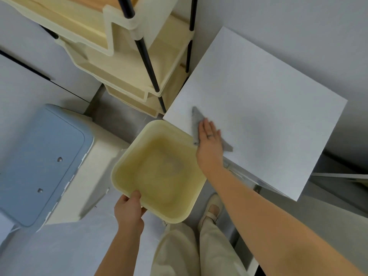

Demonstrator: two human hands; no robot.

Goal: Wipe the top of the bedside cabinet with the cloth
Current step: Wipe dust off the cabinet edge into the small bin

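The left hand (pixel 129 210) is nearest. It is closed on the near rim of a pale yellow square plastic basin (pixel 159 172), thumb over the edge and fingers underneath, so the basin hangs in the air at the cabinet's near-left corner. Judged from this position, the basin is held just below the edge to receive anything swept off the surface. What it contains is not clear.

Farther on, the right hand (pixel 209 140) lies flat, palm down, fingers straight and close together. It grips nothing; it presses on a grey folded cloth (pixel 196 118). 1 pointed corner of the cloth projects toward the far side and another toward the right. The flat palm spreads pressure over the cloth.

The cloth rests on the white rectangular cabinet top (pixel 268 108), close to its near-left edge. The remaining surface is bare. Beyond, to the left, stands a cream tiered shelf rack with black posts (pixel 139 62).
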